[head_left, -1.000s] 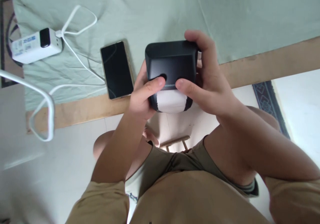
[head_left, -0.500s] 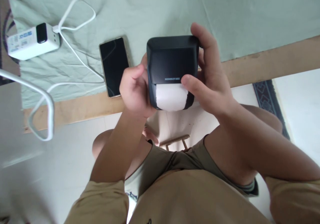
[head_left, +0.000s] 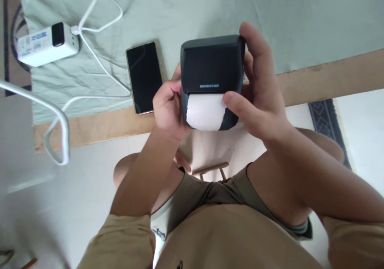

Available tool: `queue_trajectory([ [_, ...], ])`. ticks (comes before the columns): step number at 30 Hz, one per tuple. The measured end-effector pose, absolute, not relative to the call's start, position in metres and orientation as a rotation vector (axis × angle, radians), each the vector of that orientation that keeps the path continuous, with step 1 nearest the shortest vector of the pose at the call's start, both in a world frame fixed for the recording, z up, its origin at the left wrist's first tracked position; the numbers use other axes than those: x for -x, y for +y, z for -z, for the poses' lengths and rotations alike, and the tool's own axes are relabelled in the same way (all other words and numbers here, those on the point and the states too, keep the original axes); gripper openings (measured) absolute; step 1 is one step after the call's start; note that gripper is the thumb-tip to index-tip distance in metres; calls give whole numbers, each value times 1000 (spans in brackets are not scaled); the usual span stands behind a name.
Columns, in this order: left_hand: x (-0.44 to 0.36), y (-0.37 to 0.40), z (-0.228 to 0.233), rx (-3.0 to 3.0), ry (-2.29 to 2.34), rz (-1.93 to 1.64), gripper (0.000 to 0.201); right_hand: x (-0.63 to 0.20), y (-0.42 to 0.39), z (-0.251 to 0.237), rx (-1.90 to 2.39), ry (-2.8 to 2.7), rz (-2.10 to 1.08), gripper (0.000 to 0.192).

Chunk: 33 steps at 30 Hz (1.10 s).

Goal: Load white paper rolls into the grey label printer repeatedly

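At the near edge of the table (head_left: pixel 327 71), black printer (head_left: pixel 212 63) held up between both hands. White paper (head_left: pixel 204 113) emerges below its front cover; interior hidden. Right hand (head_left: pixel 265 97) grasps the right side, a fingertip at the top corner, thumb at the paper's edge. Left hand (head_left: pixel 169 109) grasps the left side, fingers partly hidden behind. Versus one second earlier: left thumb off the front, now bent at the side; front more visible. Phone (head_left: pixel 145 77) and power bank (head_left: pixel 66 52) lie leftward on the cloth (head_left: pixel 195 5).

Phone (head_left: pixel 144 78) on cloth (head_left: pixel 195 13), printer (head_left: pixel 212 65) to right, stool (head_left: pixel 211 168) apparently below
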<state>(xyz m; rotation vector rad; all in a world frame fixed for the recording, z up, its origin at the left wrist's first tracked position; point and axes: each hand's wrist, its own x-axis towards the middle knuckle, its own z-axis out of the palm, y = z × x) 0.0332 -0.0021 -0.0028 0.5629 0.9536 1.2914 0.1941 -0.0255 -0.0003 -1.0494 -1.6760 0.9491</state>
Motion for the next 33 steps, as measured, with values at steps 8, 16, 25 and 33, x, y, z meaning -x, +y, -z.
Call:
queue_trajectory([
  [8, -37, -4, -4, -602, 673, -1190, 26, -190, -23, -45, 1319, -1691, -517, 38],
  [16, -36, -2, 4, -120, 326, -1069, 38, -195, 1, -59, 1304, -1786, -175, 14],
  [25, -38, -7, 1, -665, 628, -1118, 33, -192, 5, -75, 1973, -2564, 26, 30],
  [33, -40, -11, -4, -660, 614, -1148, 22, -208, -11, -81, 1610, -2079, -417, 38],
])
